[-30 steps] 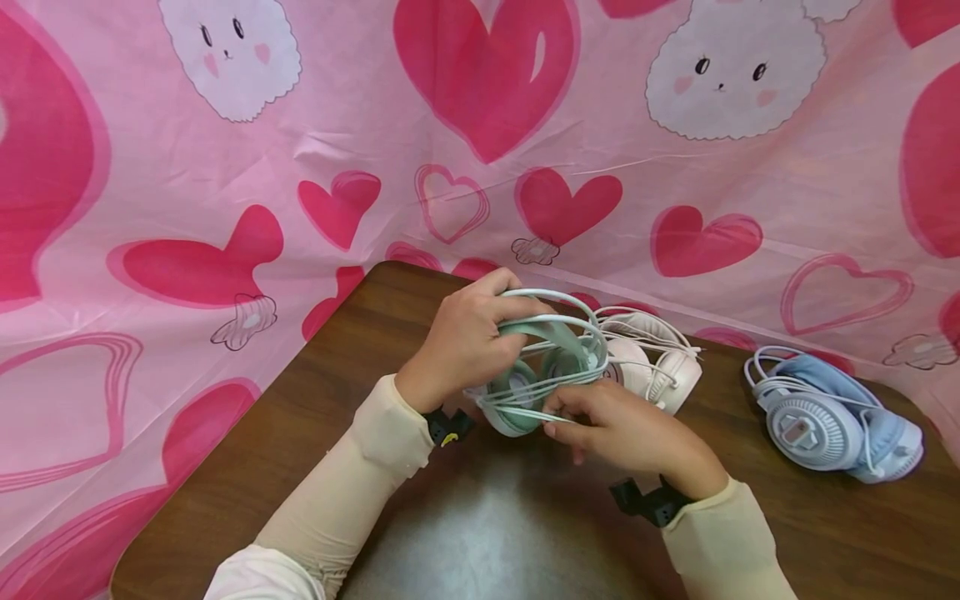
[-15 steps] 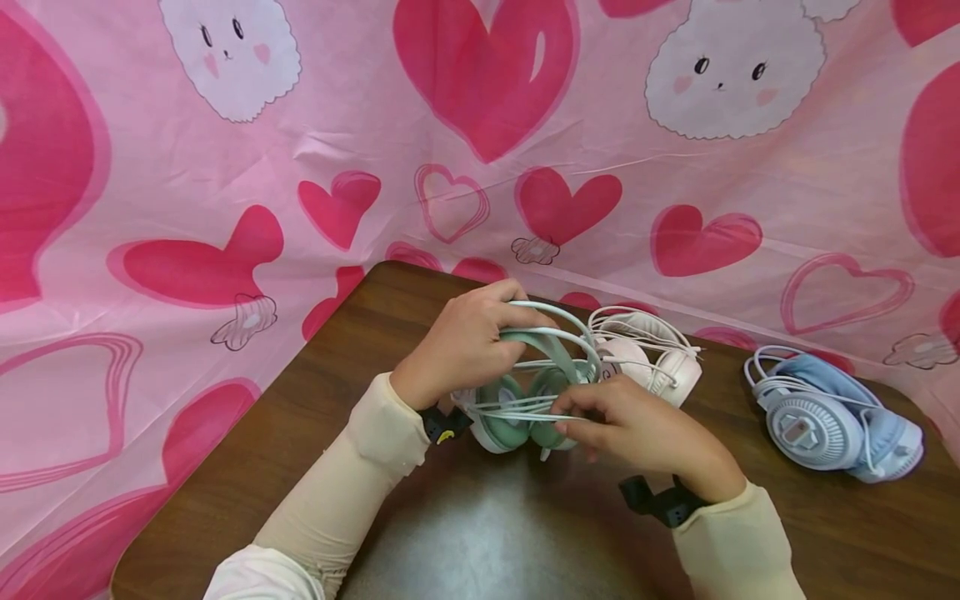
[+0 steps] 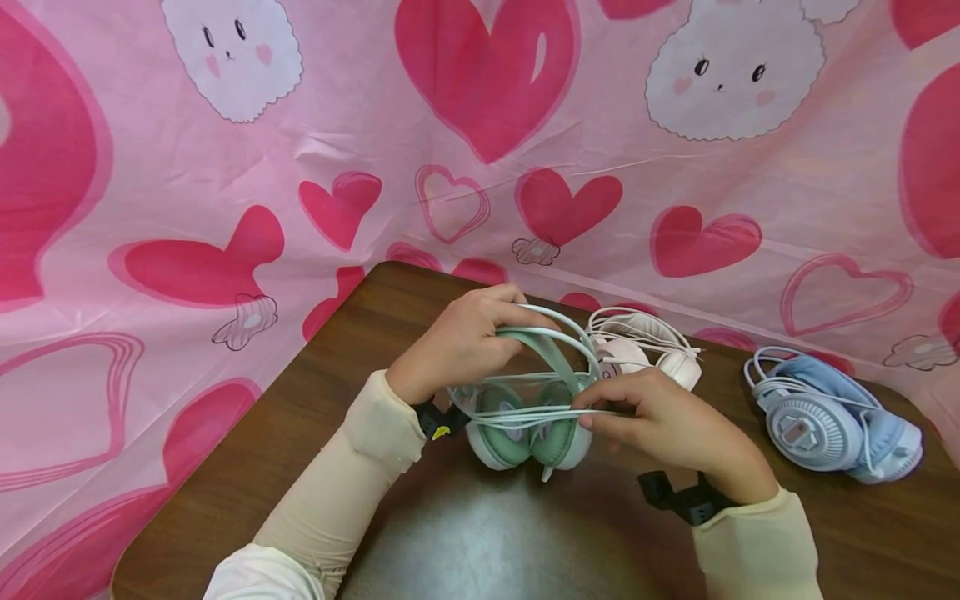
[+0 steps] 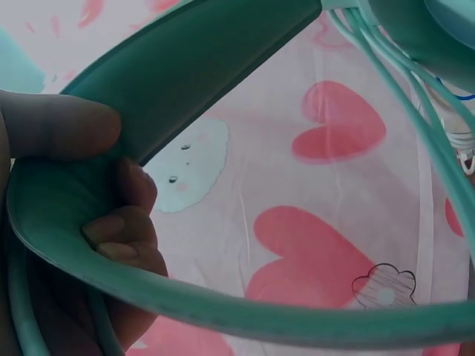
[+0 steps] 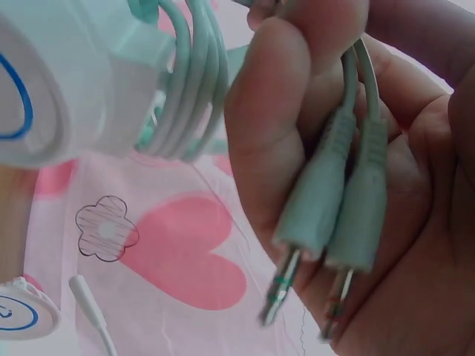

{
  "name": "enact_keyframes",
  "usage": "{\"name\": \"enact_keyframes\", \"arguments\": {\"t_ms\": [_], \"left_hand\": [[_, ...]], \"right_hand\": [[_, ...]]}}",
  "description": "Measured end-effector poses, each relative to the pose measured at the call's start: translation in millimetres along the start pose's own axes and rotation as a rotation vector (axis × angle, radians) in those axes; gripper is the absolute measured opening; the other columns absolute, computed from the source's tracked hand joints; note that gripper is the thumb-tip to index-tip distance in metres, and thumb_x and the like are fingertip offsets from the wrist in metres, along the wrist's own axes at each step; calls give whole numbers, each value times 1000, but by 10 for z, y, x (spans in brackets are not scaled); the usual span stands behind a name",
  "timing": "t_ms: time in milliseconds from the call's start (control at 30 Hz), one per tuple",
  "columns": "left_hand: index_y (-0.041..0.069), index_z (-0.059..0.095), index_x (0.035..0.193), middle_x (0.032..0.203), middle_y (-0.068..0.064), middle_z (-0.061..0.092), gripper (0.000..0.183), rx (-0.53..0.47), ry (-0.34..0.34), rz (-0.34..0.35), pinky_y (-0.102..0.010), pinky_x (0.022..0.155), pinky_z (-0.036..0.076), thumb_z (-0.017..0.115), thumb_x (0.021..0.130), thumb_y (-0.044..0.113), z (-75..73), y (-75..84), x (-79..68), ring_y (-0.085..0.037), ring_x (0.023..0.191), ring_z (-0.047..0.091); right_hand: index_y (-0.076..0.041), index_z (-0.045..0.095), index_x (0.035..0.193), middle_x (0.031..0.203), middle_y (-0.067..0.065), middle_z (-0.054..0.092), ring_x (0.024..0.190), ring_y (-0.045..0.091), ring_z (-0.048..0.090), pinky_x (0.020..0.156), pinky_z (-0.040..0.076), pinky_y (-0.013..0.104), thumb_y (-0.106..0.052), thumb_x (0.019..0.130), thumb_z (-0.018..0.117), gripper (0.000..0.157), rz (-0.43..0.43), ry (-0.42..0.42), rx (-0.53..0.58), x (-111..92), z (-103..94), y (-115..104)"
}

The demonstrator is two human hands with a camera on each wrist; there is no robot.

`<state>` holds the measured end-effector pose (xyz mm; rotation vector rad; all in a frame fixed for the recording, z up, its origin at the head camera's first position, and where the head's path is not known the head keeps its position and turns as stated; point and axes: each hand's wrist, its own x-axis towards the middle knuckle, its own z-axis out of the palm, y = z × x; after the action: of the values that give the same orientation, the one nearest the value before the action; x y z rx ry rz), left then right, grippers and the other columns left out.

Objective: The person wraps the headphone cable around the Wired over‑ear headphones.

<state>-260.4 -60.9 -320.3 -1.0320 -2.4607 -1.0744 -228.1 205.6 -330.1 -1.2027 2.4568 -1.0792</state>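
My left hand [image 3: 457,337] grips the headband of a pair of mint-green headphones [image 3: 555,446], held up over the table with the ear cushions hanging below. In the left wrist view the thumb and fingers wrap round the padded headband strap [image 4: 185,81]. White-green cable [image 3: 517,414] is looped in several turns across the headphones. My right hand [image 3: 667,412] pinches the cable end at the right of the ear cups. Two audio plugs [image 5: 308,200] with metal tips dangle against the palm in the right wrist view. A short microphone boom [image 3: 547,474] points down from the cups.
Cream-white headphones [image 3: 681,367] with wound cable lie behind my right hand. Light-blue headphones [image 3: 813,429] lie farther right on the brown wooden table [image 3: 480,525]. A pink heart-printed cloth [image 3: 465,83] hangs behind the table and along its left side.
The green headphones have tilted and lowered, so both ear cushions now face the head camera. My right hand has moved right and slightly down with the cable end; my left stays on the headband.
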Motion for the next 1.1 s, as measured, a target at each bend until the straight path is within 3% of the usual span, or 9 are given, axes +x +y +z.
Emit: {"name": "enact_keyframes", "arguments": {"t_ms": [300,600,1100], "left_hand": [[21,77,108,85,15,58,33,-67,-23,-8,-29,65,47,63,83,5,-60,-42,-5,-6,76,52],[13,77,107,87,10,61,32,-183,-51,46,-30,66,47,59,83,0,-105,-67,-1,-9,80,54],[10,76,108,90,8,63,31,-288,-60,98,-32,65,47,59,84,1,-166,-96,-35,-12,80,56]], "right_hand": [[-24,71,96,79,-15,62,71,7,55,60,46,22,-12,85,76,18,-93,111,-114,-80,-73,32],[-26,72,96,84,-15,65,77,8,55,64,46,21,-11,82,77,21,-60,151,-131,-135,-131,20],[-26,71,93,83,-14,65,76,7,56,64,45,20,-5,79,79,26,-105,196,-157,-164,-180,80]]}}
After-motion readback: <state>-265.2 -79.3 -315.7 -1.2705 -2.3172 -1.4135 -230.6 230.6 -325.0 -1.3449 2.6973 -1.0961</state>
